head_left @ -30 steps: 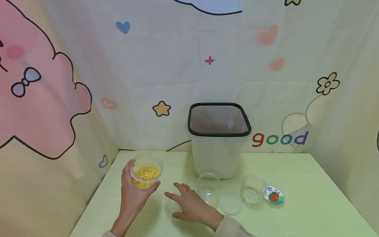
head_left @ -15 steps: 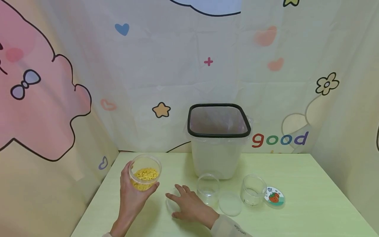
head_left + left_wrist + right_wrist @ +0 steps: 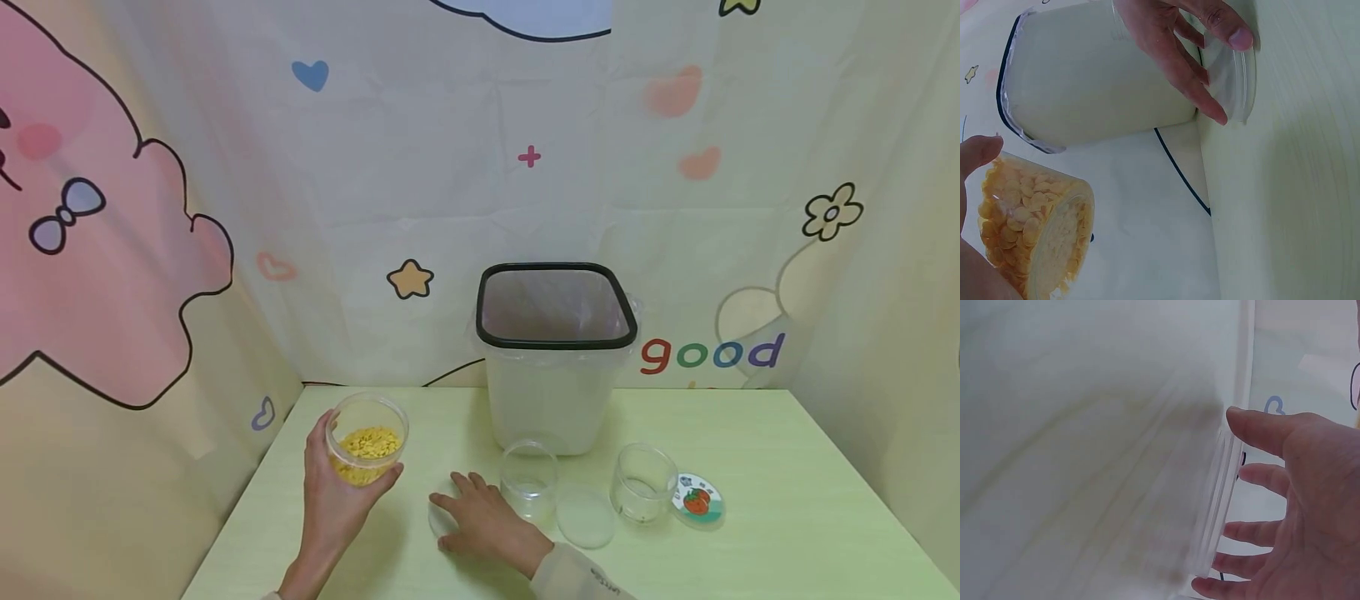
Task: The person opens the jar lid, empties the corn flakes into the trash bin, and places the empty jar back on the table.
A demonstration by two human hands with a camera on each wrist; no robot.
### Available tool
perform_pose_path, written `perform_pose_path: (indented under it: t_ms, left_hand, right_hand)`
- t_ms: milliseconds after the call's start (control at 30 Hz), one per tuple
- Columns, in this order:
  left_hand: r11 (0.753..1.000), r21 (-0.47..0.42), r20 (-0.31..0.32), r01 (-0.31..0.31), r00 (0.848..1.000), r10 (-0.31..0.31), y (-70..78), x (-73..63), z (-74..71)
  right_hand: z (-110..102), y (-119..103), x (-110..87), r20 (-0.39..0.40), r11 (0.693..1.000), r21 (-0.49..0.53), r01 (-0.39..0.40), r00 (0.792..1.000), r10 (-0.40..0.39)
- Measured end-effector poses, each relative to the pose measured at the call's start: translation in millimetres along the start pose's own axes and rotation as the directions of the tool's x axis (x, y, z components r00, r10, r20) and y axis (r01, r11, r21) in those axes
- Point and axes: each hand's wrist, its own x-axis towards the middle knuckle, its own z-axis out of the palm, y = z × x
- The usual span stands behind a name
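Note:
My left hand (image 3: 341,483) grips a clear plastic jar (image 3: 1075,219) partly filled with small yellow flakes (image 3: 372,443). The jar is held above the table's left side, its open top tilted towards me. My right hand (image 3: 491,525) spreads over a clear round lid (image 3: 1241,81) that lies low over the table, right of the jar. In the right wrist view the thumb is at one end of the lid's rim (image 3: 1213,506), and the other fingers reach across its top. In the head view the hand covers most of the lid (image 3: 441,518).
Just right of my right hand stand a clear empty cup (image 3: 529,492) and a flat clear lid (image 3: 586,517). Further right are another clear jar (image 3: 643,487) and a round lid with a strawberry label (image 3: 698,500). A black-rimmed white bin (image 3: 551,400) stands behind.
My right hand and the lid beneath it have shifted slightly to the right. The jar in my left hand stays almost still.

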Motion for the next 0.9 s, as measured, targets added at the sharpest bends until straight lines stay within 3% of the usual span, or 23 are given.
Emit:
perform_pose_path:
  t_ms: [133,400,633,900]
  left_hand:
    - [1.0,-0.001,0.001,0.0,1.0,0.0,-0.7,-0.3,0.7]
    - [1.0,-0.004,0.006,-0.004,1.0,0.004,-2.0,-0.5,1.6]
    - [0.999,-0.004,-0.013,-0.044,0.999,0.044,-0.8,3.5,4.0]
    - [0.997,-0.029,-0.016,-0.067,0.998,0.067,3.7,8.7,5.7]
  right_hand:
    - [2,1,1.1,0.004,1.0,0.001,-0.001,1.0,0.001]
    - [-1,-1,-0.2,-0.077,0.997,-0.02,0.077,0.994,-0.078]
    - [-11,-7,-4.9,-0.14,0.987,-0.074,0.143,0.978,-0.152]
    - [-29,-15,-13.0,-0.211,0.974,-0.151,0.168,0.957,-0.197]
